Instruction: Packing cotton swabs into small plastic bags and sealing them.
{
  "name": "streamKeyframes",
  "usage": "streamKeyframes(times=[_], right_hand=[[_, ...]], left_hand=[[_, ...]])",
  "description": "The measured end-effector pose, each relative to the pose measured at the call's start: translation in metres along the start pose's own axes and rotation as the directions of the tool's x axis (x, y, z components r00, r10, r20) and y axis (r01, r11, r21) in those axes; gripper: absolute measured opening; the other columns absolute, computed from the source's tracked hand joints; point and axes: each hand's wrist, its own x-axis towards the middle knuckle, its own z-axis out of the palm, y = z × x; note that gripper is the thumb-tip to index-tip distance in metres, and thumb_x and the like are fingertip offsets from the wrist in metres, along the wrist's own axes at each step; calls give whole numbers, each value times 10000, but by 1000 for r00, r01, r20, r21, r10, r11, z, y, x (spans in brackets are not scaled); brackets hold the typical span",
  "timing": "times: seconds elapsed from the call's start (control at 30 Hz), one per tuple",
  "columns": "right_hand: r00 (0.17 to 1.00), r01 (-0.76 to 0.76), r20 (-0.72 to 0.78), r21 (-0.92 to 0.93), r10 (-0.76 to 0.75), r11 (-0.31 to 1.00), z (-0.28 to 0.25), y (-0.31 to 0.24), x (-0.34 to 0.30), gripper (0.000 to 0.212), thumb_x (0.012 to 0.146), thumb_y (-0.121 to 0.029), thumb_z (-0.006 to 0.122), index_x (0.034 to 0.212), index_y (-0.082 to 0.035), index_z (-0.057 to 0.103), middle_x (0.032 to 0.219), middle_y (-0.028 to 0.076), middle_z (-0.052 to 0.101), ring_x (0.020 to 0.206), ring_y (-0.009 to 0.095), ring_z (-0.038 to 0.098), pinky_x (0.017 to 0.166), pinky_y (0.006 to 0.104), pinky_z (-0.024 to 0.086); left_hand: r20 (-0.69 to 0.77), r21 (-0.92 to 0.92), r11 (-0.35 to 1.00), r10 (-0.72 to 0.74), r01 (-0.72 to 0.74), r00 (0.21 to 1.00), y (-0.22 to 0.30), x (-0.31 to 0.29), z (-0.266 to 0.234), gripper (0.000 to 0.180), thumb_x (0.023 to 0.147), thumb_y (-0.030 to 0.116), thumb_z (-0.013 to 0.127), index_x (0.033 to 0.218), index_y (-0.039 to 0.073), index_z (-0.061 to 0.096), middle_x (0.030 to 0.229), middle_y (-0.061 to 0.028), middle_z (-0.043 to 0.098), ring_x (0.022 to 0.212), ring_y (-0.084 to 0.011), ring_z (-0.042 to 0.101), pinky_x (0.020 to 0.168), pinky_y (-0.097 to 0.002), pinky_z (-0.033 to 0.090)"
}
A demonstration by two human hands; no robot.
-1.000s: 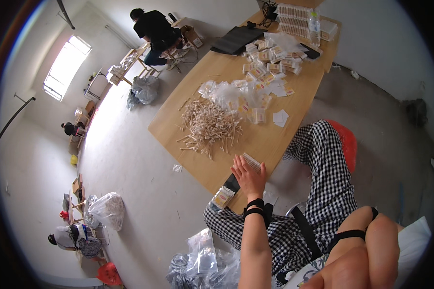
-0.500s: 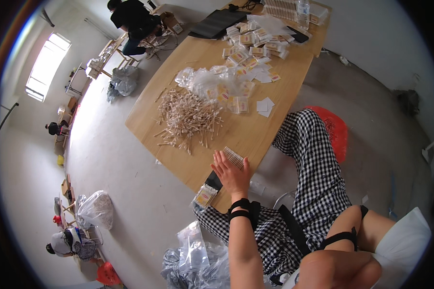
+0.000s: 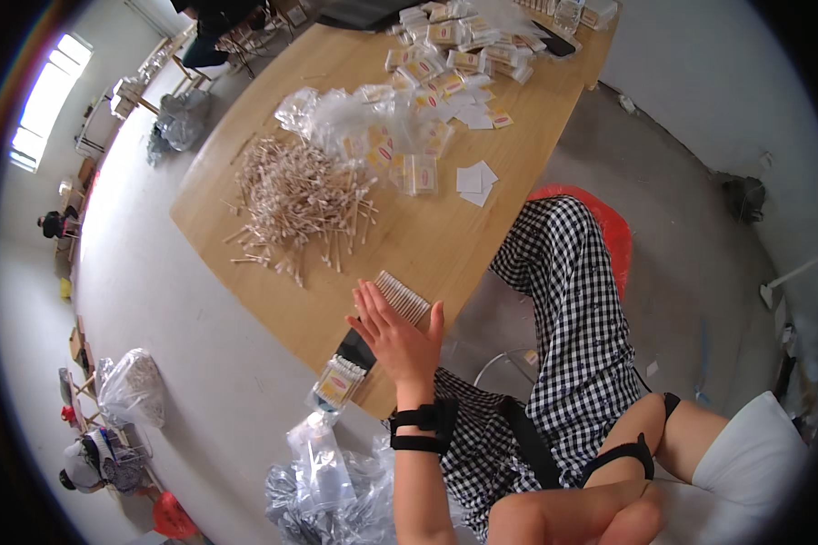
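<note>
Head view shows your left hand [image 3: 398, 331] open and flat, fingers spread over the row of cotton swabs [image 3: 403, 297] at the table [image 3: 427, 241] edge. Press evenly so the sticks stay aligned. Your right hand I cannot see.

Matt wooden table [image 3: 482, 227], glossy clear plastic bags [image 3: 336, 113], seemingly wooden-stemmed swabs [image 3: 300, 200].

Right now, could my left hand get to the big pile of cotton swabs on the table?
Probably yes. The left hand is raised open at the wooden table's near edge, by a row of swabs. Only bare tabletop lies between it and the pile of cotton swabs, so leaning forward should do it.
</note>
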Motion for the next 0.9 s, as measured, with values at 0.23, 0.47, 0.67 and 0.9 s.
streamKeyframes(times=[0.23, 0.47, 0.67, 0.9], right_hand=[[895, 95, 184, -969, -407, -229, -63, -148, 32, 190, 908, -65, 478, 1095, -38, 504, 1018, 127, 617, 869, 204, 615, 787, 318, 476], [986, -168, -104, -520, -133, -838, -144, -222, 14, 168, 800, 44, 547, 858, -61, 664, 1068, 51, 653, 1006, 208, 596, 905, 348, 472], [997, -58, -79, -487, -22, -871, -181, -224, 10, 142, 704, 45, 641, 682, -93, 662, 1006, 6, 663, 1031, 204, 587, 907, 351, 428], [999, -4, -35, -405, 11, -914, -184, -222, 11, 106, 688, -40, 683, 641, -118, 628, 954, -36, 661, 998, 173, 592, 872, 345, 451]], left_hand=[[84, 98, 994, -49, 40, 995, -2, -2, -3, 1092, 793, 573, 713, 1517, -63, 198, 1575, -227, 271, 1500, -346, 186, 1215, -533, 71], [250, 118, 991, -90, 61, 964, 21, 6, -22, 1190, 777, 636, 695, 1516, -112, 138, 1610, -262, 143, 1521, -349, 83, 1223, -486, 41], [318, 163, 986, -98, 47, 943, 16, 4, -20, 1185, 804, 704, 609, 1511, -125, 143, 1610, -271, 127, 1521, -356, 71, 1222, -476, 53], [311, 160, 986, -91, 43, 946, 16, 5, -20, 1163, 826, 705, 584, 1509, -128, 148, 1605, -276, 139, 1518, -362, 86, 1221, -479, 67]])
